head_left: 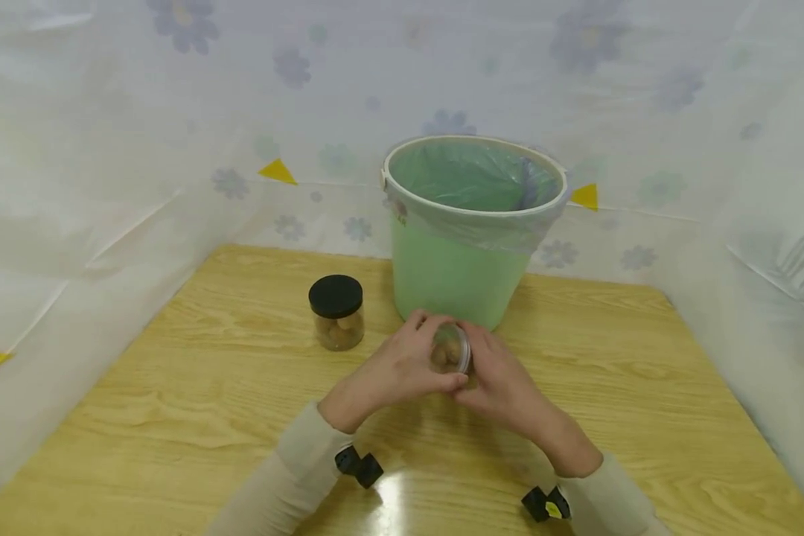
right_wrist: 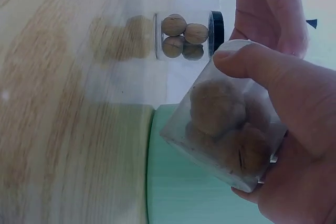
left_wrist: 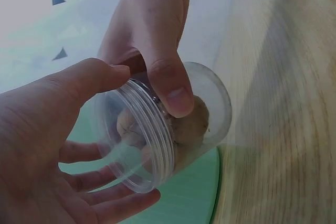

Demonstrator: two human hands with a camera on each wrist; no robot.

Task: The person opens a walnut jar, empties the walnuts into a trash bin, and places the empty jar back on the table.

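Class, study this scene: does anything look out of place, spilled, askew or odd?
One oddity: the clear jar of walnuts, held in both hands in front of the green bin, is tipped on its side without a lid. Nothing has spilled. The other jar stands upright, capped.

Head view above; wrist views close

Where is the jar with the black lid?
In the head view the lidded jar stands on the table, left of the green bin and the hands.
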